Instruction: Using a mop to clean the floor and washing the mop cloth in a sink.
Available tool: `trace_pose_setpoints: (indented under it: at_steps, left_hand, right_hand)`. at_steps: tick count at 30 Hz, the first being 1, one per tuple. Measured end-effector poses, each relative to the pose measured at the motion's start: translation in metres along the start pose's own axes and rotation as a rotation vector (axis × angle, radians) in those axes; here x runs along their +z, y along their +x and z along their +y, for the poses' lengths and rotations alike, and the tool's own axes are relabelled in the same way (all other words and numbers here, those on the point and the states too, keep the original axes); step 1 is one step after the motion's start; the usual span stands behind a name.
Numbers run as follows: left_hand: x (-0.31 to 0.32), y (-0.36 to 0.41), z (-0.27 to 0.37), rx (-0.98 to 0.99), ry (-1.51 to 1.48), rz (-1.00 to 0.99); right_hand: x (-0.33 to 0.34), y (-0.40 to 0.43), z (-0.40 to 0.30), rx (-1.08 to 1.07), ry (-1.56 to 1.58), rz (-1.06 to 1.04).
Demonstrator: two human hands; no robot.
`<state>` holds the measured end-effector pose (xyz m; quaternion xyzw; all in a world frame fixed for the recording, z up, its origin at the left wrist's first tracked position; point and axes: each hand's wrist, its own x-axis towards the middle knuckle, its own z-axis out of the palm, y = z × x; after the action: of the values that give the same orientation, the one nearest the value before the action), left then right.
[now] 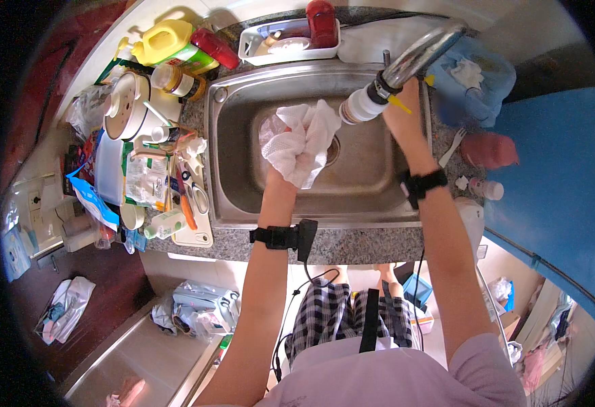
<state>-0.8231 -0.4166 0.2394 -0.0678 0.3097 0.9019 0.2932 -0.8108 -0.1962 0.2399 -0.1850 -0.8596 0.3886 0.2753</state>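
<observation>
A crumpled white textured cloth [305,145] is bunched over my left hand [279,182] above the sink basin [363,188]. It hides most of the fingers, and the hand appears closed around it. Beside the cloth, a clear shiny piece that looks like plastic [273,127] shows on its left. My right hand [403,109] reaches to the back right of the sink, beneath the metal faucet spout [419,53]. Its fingers are hidden by the spout, so what they touch is not visible. A white nozzle [361,107] caps the spout between my hands. No running water shows.
Left of the sink crowd a lidded pot [127,107], jars, scissors [195,191], an orange-handled knife [188,211] and a yellow jug [168,40]. A white tray [290,56] stands behind. On the right are a blue plastic bag [473,86], a fork [452,147] and a red container [488,151].
</observation>
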Motion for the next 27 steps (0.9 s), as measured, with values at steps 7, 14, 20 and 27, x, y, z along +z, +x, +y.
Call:
trace_pose_setpoints:
  at_steps: [7,14,20,27]
  left_hand:
    - [0.014,0.019,-0.015,-0.209,0.435,0.439]
    - [0.064,0.009,-0.029,-0.095,0.649,0.373]
    - [0.025,0.018,-0.043,-0.033,0.425,0.454]
    - [0.029,0.01,-0.05,-0.052,0.357,0.465]
  right_hand:
    - [-0.023,-0.077,-0.009,0.387,0.184,-0.621]
    - [-0.02,-0.104,-0.041,0.995,1.056,-0.531]
    - [-0.021,-0.117,-0.041,0.885,0.942,-0.561]
    - [-0.02,-0.122,-0.052,0.939,1.133,-0.577]
